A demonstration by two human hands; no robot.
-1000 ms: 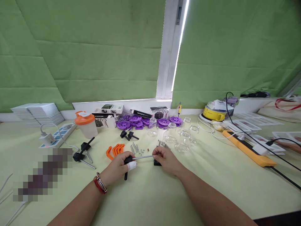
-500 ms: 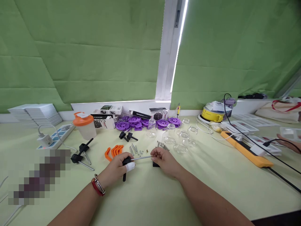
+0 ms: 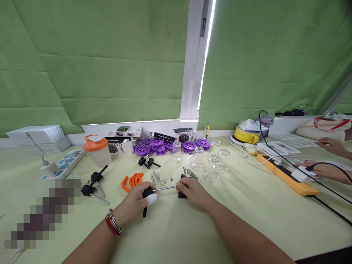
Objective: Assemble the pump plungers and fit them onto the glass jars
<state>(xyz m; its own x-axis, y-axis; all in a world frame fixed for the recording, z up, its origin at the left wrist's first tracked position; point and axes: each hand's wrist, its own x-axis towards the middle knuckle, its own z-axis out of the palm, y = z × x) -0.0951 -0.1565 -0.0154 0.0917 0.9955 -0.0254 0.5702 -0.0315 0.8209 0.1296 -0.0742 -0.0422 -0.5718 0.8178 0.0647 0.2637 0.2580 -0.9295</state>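
Note:
My left hand (image 3: 133,202), a white wrap on its thumb, is closed around the black head of a part with a black crossbar and a metal rod (image 3: 165,188). The rod points right, and my right hand (image 3: 194,193) pinches its far end; anything small between those fingertips is hidden. Beneath my right hand lies a black block (image 3: 182,195), partly covered, with metal springs (image 3: 189,172) behind it. Curved orange pieces (image 3: 135,179), metal pins (image 3: 156,178) and a tiny brass-coloured piece (image 3: 171,179) lie just beyond my hands. Similar black-headed rods (image 3: 95,193) rest to the left.
Purple wheel-like parts (image 3: 156,144) and boxes (image 3: 121,147) line the back. Clear glass-like cups (image 3: 198,157) stand right of centre. An orange-lidded shaker (image 3: 97,150) and white power strip (image 3: 70,163) are left. An orange power strip (image 3: 286,178), cables and another person's hands (image 3: 332,146) are right.
My hands keep the same grip on the rod, with little movement. At the far right, more of the other person's hands and forearms has come into view. The camera view has shifted slightly.

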